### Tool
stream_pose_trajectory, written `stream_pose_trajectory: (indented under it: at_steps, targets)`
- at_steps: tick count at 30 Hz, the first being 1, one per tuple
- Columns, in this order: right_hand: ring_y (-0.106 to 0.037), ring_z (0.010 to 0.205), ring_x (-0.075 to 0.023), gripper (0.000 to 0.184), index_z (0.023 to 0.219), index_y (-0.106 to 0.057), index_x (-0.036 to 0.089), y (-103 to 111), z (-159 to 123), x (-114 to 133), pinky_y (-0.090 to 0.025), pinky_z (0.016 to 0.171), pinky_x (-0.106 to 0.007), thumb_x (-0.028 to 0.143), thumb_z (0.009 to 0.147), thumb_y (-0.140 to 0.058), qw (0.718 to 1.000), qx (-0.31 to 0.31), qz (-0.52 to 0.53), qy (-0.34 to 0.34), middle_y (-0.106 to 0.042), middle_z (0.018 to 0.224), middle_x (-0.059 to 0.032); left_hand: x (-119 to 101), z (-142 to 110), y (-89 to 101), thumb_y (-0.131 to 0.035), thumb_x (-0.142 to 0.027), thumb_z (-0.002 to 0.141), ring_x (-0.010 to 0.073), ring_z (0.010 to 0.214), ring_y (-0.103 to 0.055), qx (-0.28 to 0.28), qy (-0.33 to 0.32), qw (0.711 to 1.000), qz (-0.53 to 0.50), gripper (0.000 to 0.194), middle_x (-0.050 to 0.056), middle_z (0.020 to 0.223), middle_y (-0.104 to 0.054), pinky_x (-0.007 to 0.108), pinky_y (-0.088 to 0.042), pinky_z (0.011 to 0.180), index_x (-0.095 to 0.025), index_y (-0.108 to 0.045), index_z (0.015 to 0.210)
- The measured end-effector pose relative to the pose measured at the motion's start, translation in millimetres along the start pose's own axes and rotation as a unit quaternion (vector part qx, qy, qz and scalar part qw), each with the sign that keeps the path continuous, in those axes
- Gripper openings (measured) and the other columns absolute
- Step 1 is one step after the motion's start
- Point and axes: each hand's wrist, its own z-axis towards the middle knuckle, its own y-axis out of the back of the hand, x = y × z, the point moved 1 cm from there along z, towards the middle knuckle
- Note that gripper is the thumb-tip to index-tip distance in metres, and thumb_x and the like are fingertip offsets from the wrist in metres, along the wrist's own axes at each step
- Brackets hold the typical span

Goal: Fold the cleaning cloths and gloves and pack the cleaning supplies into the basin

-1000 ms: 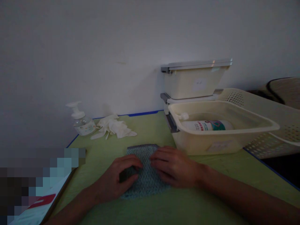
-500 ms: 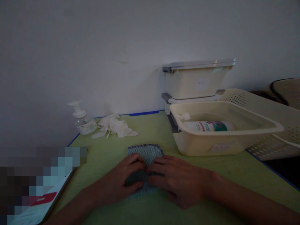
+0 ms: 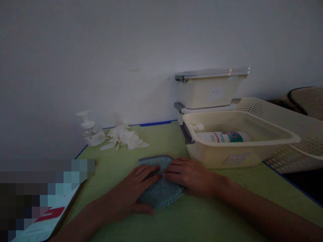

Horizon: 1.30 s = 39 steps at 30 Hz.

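Note:
A grey-blue knitted cloth (image 3: 161, 193) with a dark far edge lies folded on the green table top (image 3: 202, 218). My left hand (image 3: 131, 193) rests flat on its left half, fingers stretched out over the fabric. My right hand (image 3: 189, 174) lies flat on its right half, fingers pointing left and nearly meeting the left fingertips. Neither hand holds anything; both press on the cloth.
A cream tub (image 3: 242, 151) with a lying bottle (image 3: 223, 136) stands right of the cloth, lidded boxes (image 3: 209, 89) behind it, a perforated basket (image 3: 290, 131) further right. A pump bottle (image 3: 89, 131) and white gloves (image 3: 124, 138) lie by the wall. A pixelated patch covers the lower left.
Both hands slid outward and forward over the cloth, from bunched together at its near edge to lying flat. The cloth now looks smoother and wider.

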Motion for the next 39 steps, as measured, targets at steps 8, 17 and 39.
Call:
stream_pose_trajectory:
  at_steps: [8,17,39]
  targets:
    - [-0.054,0.080,-0.0192,0.014,0.087,-0.060,0.015,1.5,3.0,9.2,-0.041,0.070,-0.031,0.024,0.084,-0.050,0.998,0.006,-0.021,-0.056,-0.062,0.085,-0.0062,-6.4,0.2,8.4,-0.037,-0.052,0.086,0.0226,0.112,-0.048,-0.111,-0.039,0.989,0.093,0.053,0.010,0.119,-0.056,0.048,-0.021,0.107,-0.017,-0.043,0.126]
    - [-0.053,0.074,-0.0171,0.013,0.084,-0.061,0.014,-6.1,8.7,23.9,-0.041,0.066,-0.029,0.025,0.080,-0.056,0.991,0.001,0.031,-0.129,-0.060,0.080,-0.0042,-29.5,11.1,-8.1,-0.041,-0.017,0.085,0.0210,0.088,-0.059,-0.191,-0.066,0.968,0.149,0.020,0.010,0.092,-0.065,0.040,-0.046,0.086,-0.014,-0.052,0.102]
    - [-0.057,0.078,-0.0167,0.013,0.096,-0.054,0.016,-10.4,-3.4,-7.1,-0.041,0.069,-0.027,0.024,0.088,-0.047,0.968,-0.082,0.164,-0.174,-0.062,0.086,-0.0050,-6.6,2.3,5.6,-0.042,-0.023,0.085,0.0162,0.075,-0.056,-0.146,0.066,0.987,-0.032,0.018,0.005,0.079,-0.060,0.026,-0.045,0.069,-0.015,-0.057,0.079]
